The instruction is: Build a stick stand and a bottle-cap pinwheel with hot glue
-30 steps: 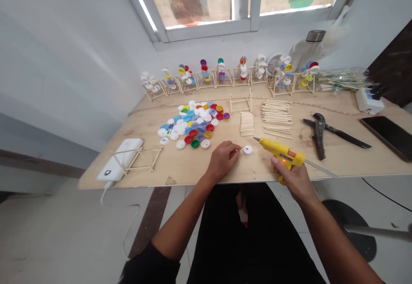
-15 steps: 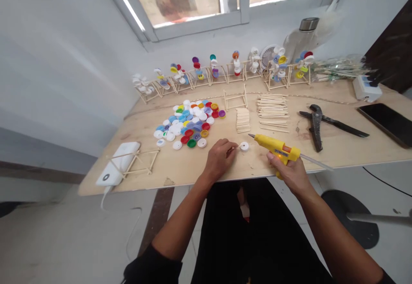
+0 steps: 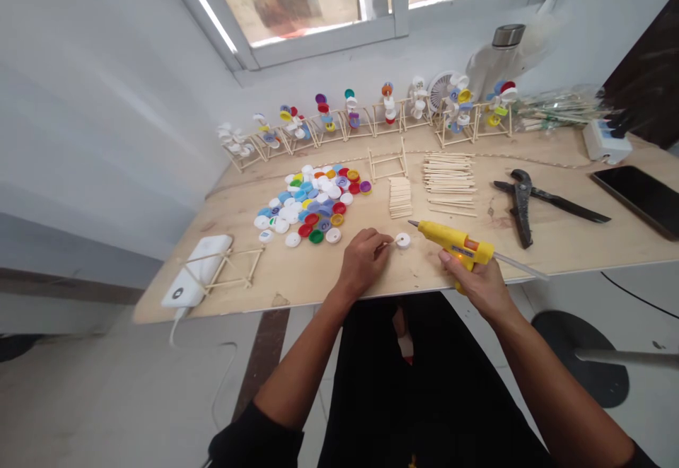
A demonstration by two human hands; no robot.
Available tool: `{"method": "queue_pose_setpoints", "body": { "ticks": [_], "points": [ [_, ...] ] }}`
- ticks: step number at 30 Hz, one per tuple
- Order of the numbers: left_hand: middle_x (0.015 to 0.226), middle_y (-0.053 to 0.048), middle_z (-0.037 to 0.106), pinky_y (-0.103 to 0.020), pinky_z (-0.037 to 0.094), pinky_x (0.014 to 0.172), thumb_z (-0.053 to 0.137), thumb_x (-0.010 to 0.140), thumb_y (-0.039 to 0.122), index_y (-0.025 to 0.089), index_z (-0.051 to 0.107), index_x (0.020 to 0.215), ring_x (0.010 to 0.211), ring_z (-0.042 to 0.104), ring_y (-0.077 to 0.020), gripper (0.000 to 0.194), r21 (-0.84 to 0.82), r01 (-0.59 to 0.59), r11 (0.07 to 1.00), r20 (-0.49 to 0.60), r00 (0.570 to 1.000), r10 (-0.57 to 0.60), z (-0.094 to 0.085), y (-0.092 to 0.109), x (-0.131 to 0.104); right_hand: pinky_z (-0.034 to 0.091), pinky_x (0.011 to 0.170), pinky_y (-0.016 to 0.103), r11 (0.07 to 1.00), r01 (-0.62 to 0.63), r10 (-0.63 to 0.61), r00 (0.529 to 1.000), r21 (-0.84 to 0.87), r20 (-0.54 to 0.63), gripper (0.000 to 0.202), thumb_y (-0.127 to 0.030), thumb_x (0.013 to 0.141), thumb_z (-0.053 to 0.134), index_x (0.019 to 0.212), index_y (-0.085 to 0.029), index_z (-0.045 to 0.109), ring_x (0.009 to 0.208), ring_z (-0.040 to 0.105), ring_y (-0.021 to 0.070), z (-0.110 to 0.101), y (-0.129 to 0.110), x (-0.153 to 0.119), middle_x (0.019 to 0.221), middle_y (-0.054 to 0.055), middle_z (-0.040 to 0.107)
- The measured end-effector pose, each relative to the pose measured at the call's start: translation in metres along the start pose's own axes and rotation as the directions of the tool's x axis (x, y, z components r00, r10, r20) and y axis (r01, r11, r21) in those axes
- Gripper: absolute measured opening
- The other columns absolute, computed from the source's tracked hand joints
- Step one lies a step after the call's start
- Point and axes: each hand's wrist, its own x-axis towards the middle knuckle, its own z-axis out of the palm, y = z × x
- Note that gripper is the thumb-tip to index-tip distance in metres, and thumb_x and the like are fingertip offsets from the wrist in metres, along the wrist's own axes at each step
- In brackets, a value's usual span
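Gun (image 3: 450, 238) edged nearer cap (image 3: 404, 242) (tip (image 3: 413, 223) just apart); right hand (image 3: 482, 285) gripping gun, left hand (image 3: 363, 259) pinching stick (image 3: 395, 241).

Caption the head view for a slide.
Left hand holds a thin wooden stick at a round white plastic cap; right hand grips a yellow plastic glue gun.

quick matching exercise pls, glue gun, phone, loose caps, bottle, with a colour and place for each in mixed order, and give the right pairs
1. glue gun
2. phone
3. loose caps
4. bottle

A. black, at the right end of the table
B. clear, at the back
C. yellow, in the right hand
D. many colours, in a heap

Pairs: 1-C; 2-A; 3-D; 4-B
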Motion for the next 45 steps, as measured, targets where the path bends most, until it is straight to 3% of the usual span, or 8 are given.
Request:
{"method": "queue_pose_setpoints", "body": {
  "ticks": [34,45],
  "points": [
    [0.077,-0.003,0.059,-0.028,0.045,0.068,0.050,0.081,0.016,0.019,0.065,0.088,0.077,0.055,-0.0161,0.017,0.035,0.000,0.999,0.028,1.000,-0.001,0.0009,-0.0004,-0.0003,0.051,0.076,0.035,1.000,0.008,-0.008,1.000,0.018,0.026,0.038,-0.045,0.073,0.065,0.096,-0.016,0.064,0.084,0.063,0.0208,0.0007,-0.0005,-0.0013,0.089,0.006,0.069],
    [0.078,-0.004,0.059,-0.028,0.044,0.069,0.048,0.084,0.017,0.018,0.065,0.091,0.077,0.054,-0.0161,0.019,0.107,-0.049,0.993,0.025,0.999,0.047,0.0014,0.0004,-0.0013,0.050,0.076,0.032,0.998,-0.022,0.020,0.999,0.056,0.033,0.036,-0.042,0.073,0.066,0.097,-0.015,0.062,0.084,0.063,0.0186,0.0010,-0.0007,-0.0014,0.093,0.006,0.069]
  ]
}}
